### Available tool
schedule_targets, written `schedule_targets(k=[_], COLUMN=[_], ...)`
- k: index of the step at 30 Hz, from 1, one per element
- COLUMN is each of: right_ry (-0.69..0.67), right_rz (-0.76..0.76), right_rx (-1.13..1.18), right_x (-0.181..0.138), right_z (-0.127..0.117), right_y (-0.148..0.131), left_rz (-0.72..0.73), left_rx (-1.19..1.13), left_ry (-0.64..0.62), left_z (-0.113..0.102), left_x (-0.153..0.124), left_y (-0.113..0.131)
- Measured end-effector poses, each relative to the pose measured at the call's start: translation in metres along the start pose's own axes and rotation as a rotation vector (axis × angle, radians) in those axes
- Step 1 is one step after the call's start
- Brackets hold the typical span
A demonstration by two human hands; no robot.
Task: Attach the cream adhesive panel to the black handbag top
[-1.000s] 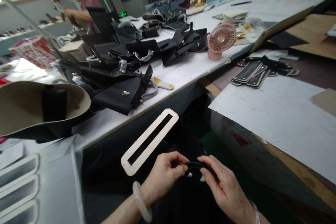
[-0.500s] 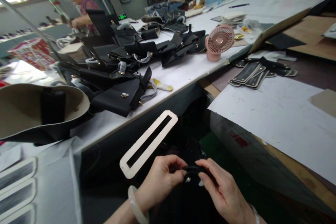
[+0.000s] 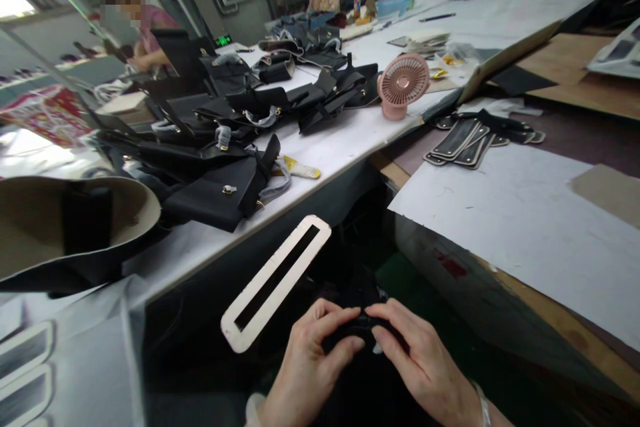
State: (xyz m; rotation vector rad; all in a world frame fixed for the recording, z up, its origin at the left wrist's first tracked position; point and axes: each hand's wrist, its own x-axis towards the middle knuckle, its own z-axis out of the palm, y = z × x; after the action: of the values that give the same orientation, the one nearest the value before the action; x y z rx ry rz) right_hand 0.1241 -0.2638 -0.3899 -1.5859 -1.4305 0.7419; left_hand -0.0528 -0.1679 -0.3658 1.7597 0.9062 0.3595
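Observation:
My left hand (image 3: 313,353) and my right hand (image 3: 417,360) meet low in the middle of the head view. Both pinch a small black leather piece (image 3: 361,328) between thumbs and fingertips, over my dark lap. A long pale rectangular frame with a slot down its middle (image 3: 276,282) slants up to the left from my left hand; where its lower end rests is hidden. My left wrist carries a pale bangle, my right wrist a thin bracelet.
Black leather bags (image 3: 220,190) pile along the white bench (image 3: 345,137). A pink desk fan (image 3: 400,85) stands further back, black strap pieces (image 3: 463,140) to its right. A large tan-lined piece (image 3: 60,230) lies left. White paper (image 3: 510,213) covers the right table. Two people work at the back.
My hands have drawn closer together and dropped lower in the view, my left fingers now wrapping over the black piece. The view has tilted a little; the slotted frame has barely moved.

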Motion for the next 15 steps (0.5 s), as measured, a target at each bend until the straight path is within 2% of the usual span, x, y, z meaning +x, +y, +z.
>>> schedule_targets(k=[5, 10, 12, 15], right_ry=[-0.272, -0.654, -0.717, -0.646], right_rz=[0.234, 0.447, 0.369, 0.141], right_rx=[0.09, 0.148, 0.033, -0.186], right_x=[0.029, 0.063, 0.069, 0.071], right_z=[-0.023, -0.042, -0.043, -0.036], right_y=[-0.005, -0.009, -0.015, -0.024], left_rz=[0.036, 0.066, 0.059, 0.047], left_rx=[0.006, 0.044, 0.036, 0.008], left_ry=[0.033, 0.028, 0.02, 0.032], left_z=[0.005, 0.007, 0.008, 0.009], left_x=[0.003, 0.007, 0.007, 0.008], left_y=[0.004, 0.008, 0.009, 0.009])
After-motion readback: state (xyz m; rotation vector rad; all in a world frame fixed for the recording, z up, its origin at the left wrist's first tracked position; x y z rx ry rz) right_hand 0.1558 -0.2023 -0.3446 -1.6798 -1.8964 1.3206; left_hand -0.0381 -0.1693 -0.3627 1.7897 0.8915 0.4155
